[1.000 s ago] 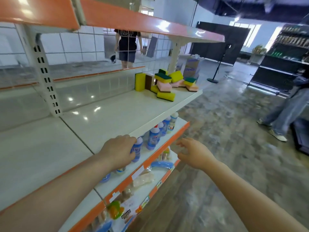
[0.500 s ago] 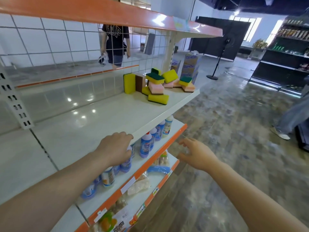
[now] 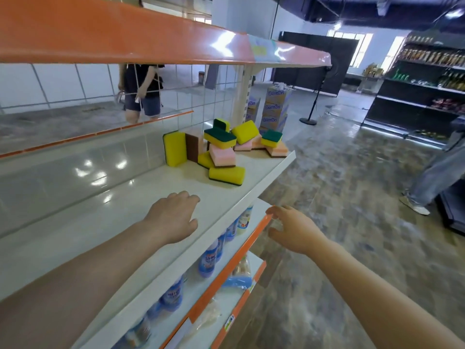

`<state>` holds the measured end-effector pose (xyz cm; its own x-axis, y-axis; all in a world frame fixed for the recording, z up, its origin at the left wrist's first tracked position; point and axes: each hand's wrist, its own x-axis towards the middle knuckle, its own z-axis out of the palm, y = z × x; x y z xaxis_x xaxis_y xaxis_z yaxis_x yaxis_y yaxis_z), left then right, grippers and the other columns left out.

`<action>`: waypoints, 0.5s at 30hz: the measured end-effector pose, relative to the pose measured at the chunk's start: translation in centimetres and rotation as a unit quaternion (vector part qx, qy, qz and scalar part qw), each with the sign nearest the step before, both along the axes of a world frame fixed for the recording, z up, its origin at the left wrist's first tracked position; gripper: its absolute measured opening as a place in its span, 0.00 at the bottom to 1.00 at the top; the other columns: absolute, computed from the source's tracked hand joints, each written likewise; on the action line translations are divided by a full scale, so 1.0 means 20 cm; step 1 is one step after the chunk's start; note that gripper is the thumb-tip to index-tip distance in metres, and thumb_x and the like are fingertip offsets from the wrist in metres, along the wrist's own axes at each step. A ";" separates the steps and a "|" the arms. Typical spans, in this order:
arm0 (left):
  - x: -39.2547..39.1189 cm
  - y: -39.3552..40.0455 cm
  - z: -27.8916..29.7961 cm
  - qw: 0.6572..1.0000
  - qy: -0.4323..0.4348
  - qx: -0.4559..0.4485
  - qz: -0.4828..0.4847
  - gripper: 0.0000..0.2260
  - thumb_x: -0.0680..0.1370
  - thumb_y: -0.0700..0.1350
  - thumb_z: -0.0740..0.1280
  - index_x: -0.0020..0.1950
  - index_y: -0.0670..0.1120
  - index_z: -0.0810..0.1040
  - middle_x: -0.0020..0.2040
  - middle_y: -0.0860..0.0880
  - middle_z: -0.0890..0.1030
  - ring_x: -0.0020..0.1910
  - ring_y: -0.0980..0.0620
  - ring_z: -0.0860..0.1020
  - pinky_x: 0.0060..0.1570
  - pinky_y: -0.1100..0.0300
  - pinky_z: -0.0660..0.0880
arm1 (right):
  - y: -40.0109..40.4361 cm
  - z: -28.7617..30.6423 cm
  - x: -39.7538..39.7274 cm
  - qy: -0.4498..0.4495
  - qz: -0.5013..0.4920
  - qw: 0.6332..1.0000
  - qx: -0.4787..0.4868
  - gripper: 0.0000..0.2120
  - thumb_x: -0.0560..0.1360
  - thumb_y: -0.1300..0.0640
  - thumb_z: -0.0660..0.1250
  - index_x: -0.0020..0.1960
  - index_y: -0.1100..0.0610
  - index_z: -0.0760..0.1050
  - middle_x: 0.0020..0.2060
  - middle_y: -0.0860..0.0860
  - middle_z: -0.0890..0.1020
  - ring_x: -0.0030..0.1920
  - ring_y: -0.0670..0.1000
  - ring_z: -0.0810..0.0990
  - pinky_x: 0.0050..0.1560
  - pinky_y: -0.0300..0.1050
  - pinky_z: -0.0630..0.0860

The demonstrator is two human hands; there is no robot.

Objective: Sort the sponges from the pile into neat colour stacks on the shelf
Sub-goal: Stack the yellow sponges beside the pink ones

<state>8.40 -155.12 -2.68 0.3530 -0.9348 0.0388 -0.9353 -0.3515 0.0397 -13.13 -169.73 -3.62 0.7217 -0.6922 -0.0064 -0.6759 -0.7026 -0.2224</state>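
Observation:
A loose pile of sponges [image 3: 222,147] lies at the far right end of the white shelf [image 3: 141,197]: yellow ones with green backs and pink ones with brown backs. One yellow sponge [image 3: 226,175] lies flat nearest me; another yellow sponge [image 3: 175,148] stands on edge at the left of the pile. My left hand [image 3: 173,217] hovers over the shelf short of the pile, fingers loosely curled, holding nothing. My right hand [image 3: 294,230] is out past the shelf's front edge, fingers spread, empty.
An orange-edged shelf [image 3: 151,39] hangs overhead. Below, a lower shelf holds several blue-capped bottles [image 3: 211,258]. A wire grid backs the shelf; a person [image 3: 142,91] stands behind it. Another person [image 3: 435,172] stands in the aisle at right, near dark stocked shelving [image 3: 427,84].
Both hands have moved forward along the shelf toward the sponge pile. My left hand rose from the shelf's front edge to above its surface. The view has come closer to the pile.

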 end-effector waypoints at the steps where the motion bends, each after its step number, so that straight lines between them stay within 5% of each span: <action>1: 0.02 -0.03 0.00 1.000 0.001 -0.001 -0.001 0.21 0.78 0.51 0.58 0.71 0.49 0.63 0.65 0.47 0.69 0.63 0.47 0.69 0.55 0.54 0.70 | -0.03 -0.01 0.02 -0.002 0.000 1.000 -0.001 0.25 0.75 0.51 0.63 0.70 0.52 0.65 0.64 0.50 0.72 0.59 0.51 0.75 0.56 0.46 0.74; 15: 0.14 -0.46 0.00 0.999 -0.015 -0.029 0.032 0.19 0.79 0.53 0.58 0.67 0.45 0.67 0.63 0.46 0.70 0.61 0.47 0.69 0.56 0.55 0.68 | -0.48 -0.04 0.27 -0.040 0.023 0.999 0.013 0.24 0.75 0.51 0.63 0.70 0.51 0.64 0.66 0.49 0.71 0.63 0.50 0.73 0.58 0.49 0.74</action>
<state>11.15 -164.33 -2.73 0.4090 -0.9066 0.1037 -0.9124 -0.4078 0.0342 -7.66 -179.36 -4.40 0.7510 -0.6594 0.0348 -0.6231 -0.7251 -0.2934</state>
